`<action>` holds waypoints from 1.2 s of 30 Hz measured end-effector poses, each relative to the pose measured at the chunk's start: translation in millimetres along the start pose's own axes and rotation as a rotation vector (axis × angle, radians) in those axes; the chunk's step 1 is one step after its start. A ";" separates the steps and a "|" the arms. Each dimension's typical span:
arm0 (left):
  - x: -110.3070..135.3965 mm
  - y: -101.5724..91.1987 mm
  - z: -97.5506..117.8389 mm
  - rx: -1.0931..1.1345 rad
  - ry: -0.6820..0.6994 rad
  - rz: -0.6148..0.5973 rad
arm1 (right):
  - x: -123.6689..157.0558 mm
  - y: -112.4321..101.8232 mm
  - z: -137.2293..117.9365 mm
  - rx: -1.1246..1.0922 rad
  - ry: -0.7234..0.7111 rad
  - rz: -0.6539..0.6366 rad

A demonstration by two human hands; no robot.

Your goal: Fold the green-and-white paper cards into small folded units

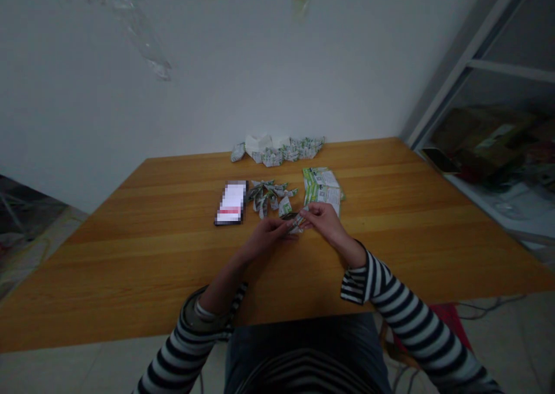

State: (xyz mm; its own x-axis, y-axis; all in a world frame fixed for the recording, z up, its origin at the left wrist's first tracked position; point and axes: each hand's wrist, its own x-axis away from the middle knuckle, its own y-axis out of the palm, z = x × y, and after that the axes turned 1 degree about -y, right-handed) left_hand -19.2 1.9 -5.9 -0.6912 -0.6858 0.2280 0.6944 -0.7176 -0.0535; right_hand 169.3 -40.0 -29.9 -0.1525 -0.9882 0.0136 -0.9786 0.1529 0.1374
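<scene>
Head view, dim light. Left hand and right hand meet over the middle of the wooden worktop, toward its near edge. Their fingertips are together on a small folded paper piece with green-and-white print. Grip: both hands closed in a pinch on the piece (whether it clears the worktop, cannot tell). A dark patch shows at the piece's upper edge, too small to identify.

Just ahead of the hands lies a loose heap of similar folded paper pieces. To its right is a fanned stack of printed green-and-white leaflets, with the right hand at its near edge (contact unclear). Left of the heap, nearly touching it, lies a smartphone with its screen lit, the display pixelated.

Along the far edge, against the white wall, runs a row of folded paper pieces, some plain white. Both forearms wear black-and-white striped sleeves. On a low shelf at far right sit a cardboard box and a dark phone.
</scene>
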 end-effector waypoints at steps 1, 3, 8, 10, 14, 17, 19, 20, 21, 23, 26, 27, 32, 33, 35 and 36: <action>0.2 -0.2 -0.3 -0.009 0.013 0.001 | 0.1 -0.1 -0.5 0.001 -0.003 -0.007; 1.4 -0.6 0.2 -0.033 0.041 0.019 | 0.4 -0.1 -1.8 0.002 -0.009 -0.024; 5.5 -1.7 4.5 -0.088 0.080 0.057 | 1.6 0.2 -6.2 0.002 -0.027 -0.032; 6.3 -2.1 5.2 -0.097 0.083 0.059 | 2.4 0.5 -7.8 0.011 -0.037 -0.031; 6.7 -3.7 5.5 -0.101 0.076 0.053 | 3.6 0.8 -10.7 0.029 -0.059 -0.051; 6.9 -4.3 6.2 -0.102 0.050 0.030 | 3.9 0.4 -12.9 0.037 -0.064 -0.073; 7.1 -3.8 7.4 -0.092 0.044 0.033 | 4.0 -0.5 -14.1 0.038 -0.065 -0.090; 7.3 -3.5 8.2 -0.084 0.049 0.040 | 4.0 -1.1 -14.5 0.037 -0.064 -0.102; 7.6 -3.1 9.0 -0.076 0.056 0.044 | 3.9 -1.8 -14.8 0.034 -0.064 -0.114; 8.1 -2.6 10.3 -0.059 0.063 0.042 | 3.6 -3.3 -14.9 0.025 -0.066 -0.141; 8.1 -3.4 9.5 -0.035 0.046 0.026 | 2.8 -5.3 -13.9 0.006 -0.070 -0.181; 7.8 -4.0 8.5 -0.026 0.036 0.022 | 2.4 -6.0 -13.4 0.000 -0.070 -0.193; 5.2 -6.7 4.6 0.066 -0.024 -0.039 | 1.6 -8.3 -11.5 -0.022 -0.069 -0.252; 4.8 -6.6 5.1 0.077 -0.018 -0.043 | 1.6 -8.3 -11.2 -0.028 -0.075 -0.248; 4.1 -5.8 7.2 0.049 0.026 -0.023 | 1.7 -7.3 -10.1 -0.029 -0.100 -0.216; 3.8 -5.2 8.5 0.014 0.058 -0.004 | 1.6 -6.4 -9.2 -0.020 -0.114 -0.189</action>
State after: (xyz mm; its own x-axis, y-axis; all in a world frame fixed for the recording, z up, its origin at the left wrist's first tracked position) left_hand -23.7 4.0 3.5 -0.7044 -0.6888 0.1715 0.6938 -0.7191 -0.0386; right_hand 176.5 -42.6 -21.7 0.0175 -0.9919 -0.1257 -0.9885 -0.0360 0.1467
